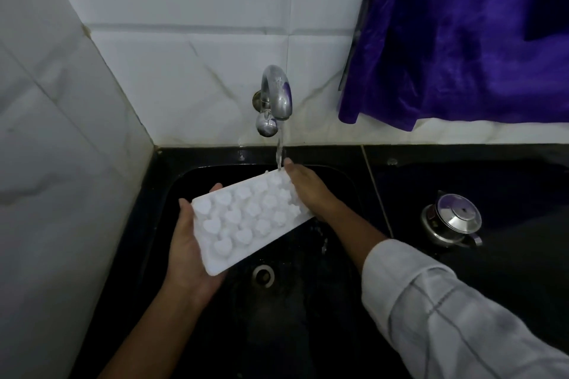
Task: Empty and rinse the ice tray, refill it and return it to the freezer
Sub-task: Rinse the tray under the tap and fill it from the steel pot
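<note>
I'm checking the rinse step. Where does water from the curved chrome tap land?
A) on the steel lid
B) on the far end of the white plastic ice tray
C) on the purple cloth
B: the stream from the chrome tap hits the far end of the white ice tray, by the right hand.

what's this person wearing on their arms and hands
No gloves: the left hand and right hand are bare, no rings or watch visible. The right arm wears a white sleeve with thin dark check lines. The left forearm shows no sleeve.
</note>
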Tool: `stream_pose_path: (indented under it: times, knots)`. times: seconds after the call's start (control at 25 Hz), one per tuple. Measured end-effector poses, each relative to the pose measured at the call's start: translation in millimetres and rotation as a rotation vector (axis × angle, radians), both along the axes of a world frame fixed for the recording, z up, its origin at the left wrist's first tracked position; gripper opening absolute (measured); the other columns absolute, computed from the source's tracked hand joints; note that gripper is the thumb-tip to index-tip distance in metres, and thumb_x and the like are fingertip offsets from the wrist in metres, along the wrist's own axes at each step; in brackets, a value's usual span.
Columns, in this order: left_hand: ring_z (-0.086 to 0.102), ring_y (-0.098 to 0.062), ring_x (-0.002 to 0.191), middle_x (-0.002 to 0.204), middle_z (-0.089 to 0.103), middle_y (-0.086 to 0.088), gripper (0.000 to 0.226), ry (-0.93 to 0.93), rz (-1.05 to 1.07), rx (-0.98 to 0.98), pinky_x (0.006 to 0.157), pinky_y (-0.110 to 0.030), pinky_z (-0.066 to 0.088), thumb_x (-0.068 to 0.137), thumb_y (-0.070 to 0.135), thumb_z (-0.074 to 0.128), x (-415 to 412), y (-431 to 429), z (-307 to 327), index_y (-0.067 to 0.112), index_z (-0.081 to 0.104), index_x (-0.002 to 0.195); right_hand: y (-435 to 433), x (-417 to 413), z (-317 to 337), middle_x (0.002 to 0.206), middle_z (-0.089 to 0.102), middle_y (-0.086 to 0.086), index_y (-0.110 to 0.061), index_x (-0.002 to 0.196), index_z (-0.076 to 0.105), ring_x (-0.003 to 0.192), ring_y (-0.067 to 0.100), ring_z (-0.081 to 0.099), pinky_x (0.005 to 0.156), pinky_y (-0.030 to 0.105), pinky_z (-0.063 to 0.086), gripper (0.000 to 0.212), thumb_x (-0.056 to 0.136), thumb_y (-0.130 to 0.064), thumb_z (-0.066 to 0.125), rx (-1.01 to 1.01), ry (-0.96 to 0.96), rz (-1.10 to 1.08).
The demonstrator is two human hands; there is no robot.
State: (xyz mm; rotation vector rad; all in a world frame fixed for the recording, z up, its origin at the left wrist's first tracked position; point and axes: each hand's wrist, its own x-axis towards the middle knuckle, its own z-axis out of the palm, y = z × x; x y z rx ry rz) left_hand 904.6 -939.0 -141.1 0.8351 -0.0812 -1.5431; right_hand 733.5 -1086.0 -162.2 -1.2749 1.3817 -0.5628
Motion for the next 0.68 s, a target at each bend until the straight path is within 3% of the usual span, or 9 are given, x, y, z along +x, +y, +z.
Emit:
stream_pose_path:
  times: [0.12,0.24,0.28,0.32,0.4,0.52,0.6,0.68]
  knots:
    - [0.069,-0.036,0.123,0.143,0.066,-0.016,0.065,0.048,0.015,0.056,0.095,-0.058,0.059,0.101,0.064,0.044,21.9,5.8,-15.9,0.021,0.064,0.144,10.5,-24.2,5.0,0.110,0.072,0.005,-0.017,0.113,0.069,0.100,0.020,0.067,0.086,0.033,0.054,0.028,0.107,-0.036,0.050,0.140,-0.262,0.009]
    - [0.043,-0.034,0.150,0.164,0.041,-0.017,0.074,0.079,-0.035,0.038,0.120,-0.057,0.038,0.107,0.066,0.032,42.7,3.4,-46.3,0.012,0.049,0.155,17.2,-44.8,4.2,0.123,0.071,0.019,0.000,0.132,0.062,0.112,0.032,0.069,0.093,0.042,0.058,0.031,0.106,-0.011,0.048,0.310,-0.535,0.089]
    - [0.040,-0.032,0.152,0.165,0.038,-0.018,0.080,0.009,-0.068,-0.031,0.123,-0.052,0.033,0.107,0.067,0.024,41.2,1.2,-45.4,0.008,0.048,0.156,17.7,-43.1,2.3,0.122,0.071,0.020,0.001,0.128,0.064,0.109,0.033,0.070,0.089,0.042,0.060,0.029,0.106,-0.011,0.049,0.260,-0.479,0.076]
    - [0.049,-0.032,0.146,0.161,0.046,-0.019,0.082,-0.082,-0.067,-0.034,0.119,-0.049,0.041,0.106,0.068,0.023,40.0,-6.5,-43.2,0.007,0.057,0.149,17.8,-38.7,0.6,0.115,0.073,0.021,0.002,0.120,0.067,0.100,0.031,0.072,0.080,0.040,0.062,0.026,0.106,-0.013,0.051,0.172,-0.378,0.029]
    - [0.071,-0.031,0.121,0.137,0.069,-0.017,0.078,-0.176,-0.028,0.161,0.092,-0.045,0.061,0.100,0.072,0.035,32.5,-15.6,-41.3,0.011,0.077,0.125,19.1,-28.5,2.3,0.099,0.073,0.016,0.000,0.102,0.069,0.079,0.023,0.073,0.060,0.035,0.062,0.026,0.106,-0.022,0.054,0.039,-0.211,-0.096]
    - [0.077,-0.031,0.106,0.119,0.078,-0.012,0.077,-0.375,0.095,0.282,0.082,-0.043,0.056,0.089,0.078,0.050,28.7,-18.1,-52.8,0.014,0.073,0.126,17.9,-24.1,10.3,0.082,0.071,0.009,-0.004,0.096,0.068,0.057,0.016,0.067,0.045,0.030,0.054,0.038,0.105,-0.038,0.053,-0.060,-0.125,-0.120]
    - [0.075,-0.028,0.085,0.112,0.075,-0.005,0.069,-0.455,0.132,0.394,0.076,-0.042,0.053,0.099,0.070,0.045,24.0,-17.5,-60.7,0.007,0.066,0.122,15.5,-26.7,16.5,0.072,0.071,0.008,-0.006,0.094,0.067,0.048,0.017,0.064,0.042,0.027,0.049,0.043,0.106,-0.042,0.049,-0.113,-0.025,-0.023]
    - [0.061,-0.021,0.075,0.101,0.063,-0.005,0.046,-0.500,0.197,0.484,0.067,-0.037,0.048,0.108,0.055,0.044,17.5,-14.9,-61.6,0.012,0.059,0.116,14.6,-30.9,18.4,0.076,0.073,0.013,-0.005,0.097,0.065,0.051,0.020,0.067,0.045,0.030,0.052,0.040,0.108,-0.039,0.046,-0.149,0.014,0.146]
